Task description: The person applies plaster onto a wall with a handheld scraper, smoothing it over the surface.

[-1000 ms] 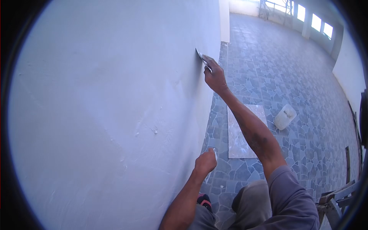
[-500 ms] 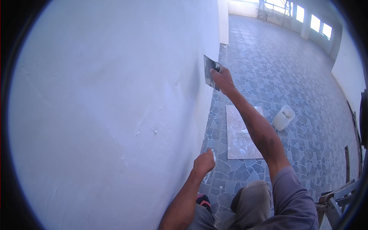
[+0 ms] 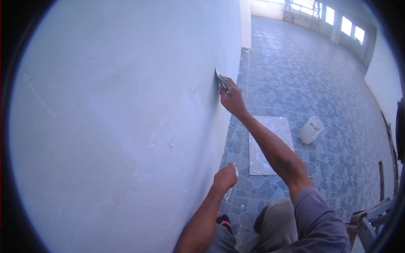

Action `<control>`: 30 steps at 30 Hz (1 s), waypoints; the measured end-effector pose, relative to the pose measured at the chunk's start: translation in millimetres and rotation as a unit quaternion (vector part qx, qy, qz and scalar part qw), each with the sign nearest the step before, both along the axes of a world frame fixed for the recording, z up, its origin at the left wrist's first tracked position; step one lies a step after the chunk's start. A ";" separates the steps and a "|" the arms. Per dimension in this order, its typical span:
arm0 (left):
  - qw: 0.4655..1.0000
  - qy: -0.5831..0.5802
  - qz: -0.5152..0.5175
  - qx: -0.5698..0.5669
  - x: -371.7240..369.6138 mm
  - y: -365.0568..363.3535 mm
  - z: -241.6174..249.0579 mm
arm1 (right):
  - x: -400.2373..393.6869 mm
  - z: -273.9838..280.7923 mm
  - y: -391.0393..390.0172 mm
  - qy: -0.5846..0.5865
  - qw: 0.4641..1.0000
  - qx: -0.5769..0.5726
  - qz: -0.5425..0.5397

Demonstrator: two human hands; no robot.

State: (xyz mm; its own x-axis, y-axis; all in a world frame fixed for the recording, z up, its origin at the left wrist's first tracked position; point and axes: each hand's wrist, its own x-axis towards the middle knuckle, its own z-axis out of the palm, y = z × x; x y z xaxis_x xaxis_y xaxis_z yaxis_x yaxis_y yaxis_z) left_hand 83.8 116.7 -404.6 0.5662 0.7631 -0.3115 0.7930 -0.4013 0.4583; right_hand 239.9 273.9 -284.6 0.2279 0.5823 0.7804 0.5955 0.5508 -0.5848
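My right hand (image 3: 231, 96) grips a wide putty knife (image 3: 217, 75), its thin blade seen nearly edge-on at the pale plastered wall (image 3: 118, 109). The blade appears to touch the wall near its right side. Lower down, my left hand (image 3: 225, 178) is closed around a flat tool smeared with white (image 3: 228, 195); my fist hides most of it, so its exact kind cannot be made out. That hand is just right of the wall, over the floor. Small bumps and faint streaks mark the wall's surface.
A square light board (image 3: 270, 158) lies on the blue stone-patterned floor (image 3: 274, 88), partly behind my right forearm. Right of it rests a whitish plastic container (image 3: 311, 130). A wooden stand (image 3: 366, 223) is at lower right. Scaffolding (image 3: 301, 10) and windows are at the far end.
My right hand has moved left and slightly down, turning the putty knife from facing me to edge-on at the wall. My left hand has hardly moved.
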 end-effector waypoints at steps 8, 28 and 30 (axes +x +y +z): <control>1.000 0.006 0.008 -0.015 -3.4 -2.9 0.8 | 37.9 15.8 -10.5 0.132 0.977 -0.169 -0.021; 1.000 0.002 0.005 -0.005 -2.5 -0.8 -0.3 | -5.2 64.2 -55.2 0.012 0.994 -0.071 0.087; 1.000 0.006 0.008 -0.010 -4.3 -0.8 -0.3 | 5.3 58.4 -64.6 -0.027 0.990 -0.046 0.132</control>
